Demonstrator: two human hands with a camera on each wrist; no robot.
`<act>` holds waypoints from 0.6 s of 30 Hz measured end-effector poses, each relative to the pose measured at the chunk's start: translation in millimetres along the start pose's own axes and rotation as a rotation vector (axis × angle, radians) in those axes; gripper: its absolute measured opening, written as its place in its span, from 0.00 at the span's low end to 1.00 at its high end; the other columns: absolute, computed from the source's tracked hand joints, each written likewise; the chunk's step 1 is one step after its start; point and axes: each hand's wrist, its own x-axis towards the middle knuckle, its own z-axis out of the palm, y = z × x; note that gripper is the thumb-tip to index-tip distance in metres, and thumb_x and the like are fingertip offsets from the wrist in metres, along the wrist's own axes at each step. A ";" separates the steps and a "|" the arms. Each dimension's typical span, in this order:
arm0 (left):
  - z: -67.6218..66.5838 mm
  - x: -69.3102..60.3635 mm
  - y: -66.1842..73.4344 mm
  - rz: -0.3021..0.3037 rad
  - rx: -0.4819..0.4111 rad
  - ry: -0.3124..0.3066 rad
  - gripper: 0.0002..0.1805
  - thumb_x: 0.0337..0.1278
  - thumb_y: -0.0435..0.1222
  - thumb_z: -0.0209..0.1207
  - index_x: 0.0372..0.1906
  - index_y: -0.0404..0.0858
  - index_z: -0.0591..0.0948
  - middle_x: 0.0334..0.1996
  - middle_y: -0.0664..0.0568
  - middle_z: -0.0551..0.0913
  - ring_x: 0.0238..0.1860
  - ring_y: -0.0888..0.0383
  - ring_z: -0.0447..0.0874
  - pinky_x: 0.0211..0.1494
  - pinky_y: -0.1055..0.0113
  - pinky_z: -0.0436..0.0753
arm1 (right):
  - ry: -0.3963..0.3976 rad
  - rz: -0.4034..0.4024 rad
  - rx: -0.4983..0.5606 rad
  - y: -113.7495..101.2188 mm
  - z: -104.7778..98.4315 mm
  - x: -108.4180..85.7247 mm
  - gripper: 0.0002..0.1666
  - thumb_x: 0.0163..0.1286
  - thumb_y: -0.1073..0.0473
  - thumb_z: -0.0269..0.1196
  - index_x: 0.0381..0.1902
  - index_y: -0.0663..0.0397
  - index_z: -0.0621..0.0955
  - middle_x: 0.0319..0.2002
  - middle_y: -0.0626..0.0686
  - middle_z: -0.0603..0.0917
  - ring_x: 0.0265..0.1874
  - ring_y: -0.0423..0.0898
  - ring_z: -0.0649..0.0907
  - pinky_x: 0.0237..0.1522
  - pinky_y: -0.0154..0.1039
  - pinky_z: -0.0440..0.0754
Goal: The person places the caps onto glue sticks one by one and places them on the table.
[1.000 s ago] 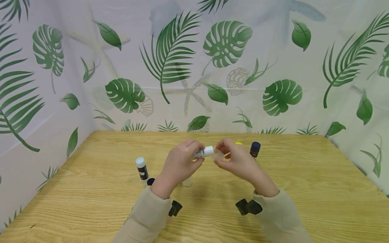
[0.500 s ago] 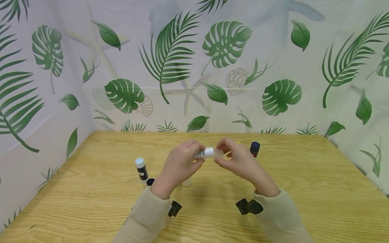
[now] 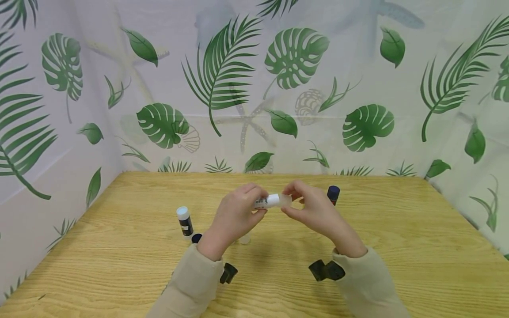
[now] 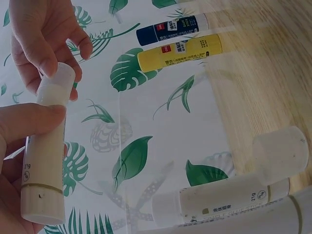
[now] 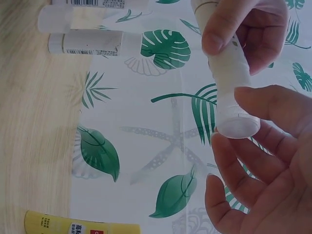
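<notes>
My left hand (image 3: 238,214) grips a white glue stick (image 3: 267,202) in the air above the table, tilted slightly in the head view. At its end sits a translucent cap (image 3: 285,200), which my right hand (image 3: 316,214) pinches between thumb and fingers. The right wrist view has the cap (image 5: 237,124) in line with the tube, thumb on one side and fingers on the other. In the left wrist view, my left thumb presses along the glue stick (image 4: 46,161), close below the cap (image 4: 61,80). How far the cap covers the tube cannot be told.
A dark glue stick with a pale top (image 3: 185,221) stands at the left, beside a dark cap top (image 3: 196,238). Behind my right hand is a navy glue stick (image 3: 333,194). The left wrist view adds a yellow glue stick (image 4: 180,52), a white one (image 4: 224,200) and a translucent cap (image 4: 280,153).
The cap has come into line with the glue stick's end and now meets it. Both hands have barely moved. A yellow top behind my right hand has gone out of sight.
</notes>
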 end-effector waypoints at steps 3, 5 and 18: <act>0.5 0.0 -0.4 0.006 0.005 -0.004 0.14 0.37 0.29 0.67 0.34 0.36 0.78 0.33 0.51 0.79 0.32 0.60 0.77 0.35 0.70 0.77 | 0.004 -0.001 0.000 -0.1 -0.3 -0.2 0.13 0.53 0.65 0.65 0.36 0.58 0.75 0.34 0.51 0.80 0.34 0.46 0.78 0.35 0.45 0.75; 0.8 0.0 -0.5 0.009 0.011 -0.006 0.13 0.37 0.29 0.67 0.34 0.36 0.78 0.33 0.51 0.79 0.32 0.60 0.77 0.35 0.70 0.77 | 0.003 -0.001 0.003 0.0 -0.4 -0.4 0.13 0.53 0.65 0.65 0.37 0.58 0.76 0.34 0.50 0.80 0.34 0.46 0.78 0.35 0.45 0.74; 2.3 -0.1 -0.6 0.029 -0.039 -0.025 0.12 0.38 0.28 0.66 0.34 0.35 0.78 0.36 0.49 0.78 0.33 0.59 0.77 0.36 0.70 0.77 | -0.025 -0.027 0.009 -1.6 0.2 -1.6 0.12 0.55 0.64 0.64 0.39 0.57 0.78 0.37 0.50 0.79 0.37 0.48 0.78 0.36 0.46 0.74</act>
